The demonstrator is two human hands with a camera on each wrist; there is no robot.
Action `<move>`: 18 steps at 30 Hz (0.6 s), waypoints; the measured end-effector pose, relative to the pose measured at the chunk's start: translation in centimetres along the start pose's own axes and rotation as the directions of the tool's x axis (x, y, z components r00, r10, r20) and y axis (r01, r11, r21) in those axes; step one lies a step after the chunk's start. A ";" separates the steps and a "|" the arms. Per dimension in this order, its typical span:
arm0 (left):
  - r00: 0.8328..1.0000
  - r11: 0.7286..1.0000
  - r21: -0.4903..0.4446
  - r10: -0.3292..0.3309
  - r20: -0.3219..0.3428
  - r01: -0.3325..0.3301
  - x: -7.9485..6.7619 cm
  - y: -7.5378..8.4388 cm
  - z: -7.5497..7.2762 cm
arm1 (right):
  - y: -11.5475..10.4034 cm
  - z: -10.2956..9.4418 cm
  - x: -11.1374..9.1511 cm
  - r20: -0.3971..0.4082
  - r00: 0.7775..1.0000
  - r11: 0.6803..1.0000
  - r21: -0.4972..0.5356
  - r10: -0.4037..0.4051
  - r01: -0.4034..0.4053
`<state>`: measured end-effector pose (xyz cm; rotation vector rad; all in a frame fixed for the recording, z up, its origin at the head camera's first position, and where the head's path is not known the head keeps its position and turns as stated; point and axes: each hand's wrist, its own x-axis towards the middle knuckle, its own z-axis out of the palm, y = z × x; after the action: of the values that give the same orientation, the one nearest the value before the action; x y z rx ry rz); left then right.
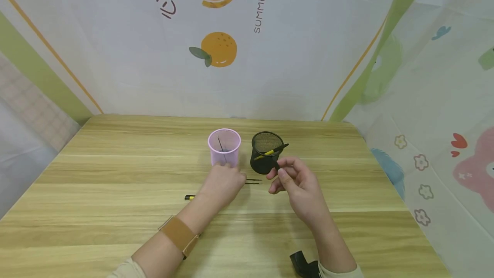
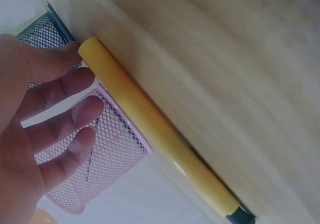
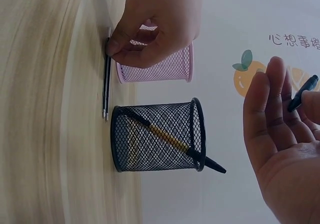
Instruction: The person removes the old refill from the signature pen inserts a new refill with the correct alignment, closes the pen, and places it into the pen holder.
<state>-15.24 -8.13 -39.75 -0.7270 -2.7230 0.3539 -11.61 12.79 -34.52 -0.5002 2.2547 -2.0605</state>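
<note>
My left hand [image 1: 224,181] pinches the ends of thin black pen refills [image 3: 106,86] lying on the table before the pink mesh pen cup [image 1: 224,158]. Another refill [image 1: 221,143] leans inside that cup. Raised beside the black mesh pen cup [image 1: 261,165], my right hand [image 1: 302,190] pinches a small black pen cap [image 3: 302,93] between thumb and fingers. A yellow pen with black ends [image 1: 279,148] leans in the black cup, its tip over the rim. Below my left wrist lies a yellow pen barrel [image 2: 155,124] with a black end, mostly hidden in the head view.
A black angled object [image 1: 302,265] is at the table's near edge, partly under my right forearm. A white printed cloth [image 1: 289,76] hangs behind the wooden table [image 1: 135,149], and more cloth hangs on both sides.
</note>
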 end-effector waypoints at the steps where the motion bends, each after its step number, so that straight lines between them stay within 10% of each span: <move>1: 1.000 1.000 0.001 0.000 -0.003 0.000 0.0 0.0 0.0 | 0.0 0.0 0.0 0.000 1.000 1.000 0.000 0.001 -0.001; 8: 0.999 1.000 -0.026 -0.004 -0.042 0.003 0.1 -0.4 -0.7 | 0.0 -0.1 0.0 -0.002 1.000 1.000 -0.012 0.006 -0.006; 18: 0.977 0.993 -0.094 -0.094 -0.192 0.077 0.6 -3.3 -5.7 | -0.2 0.0 -0.1 0.000 1.000 1.000 -0.008 -0.004 0.004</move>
<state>-15.23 -9.70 -33.29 -0.6281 -2.5851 0.1381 -11.46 12.85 -34.32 -0.5055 2.2651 -2.0536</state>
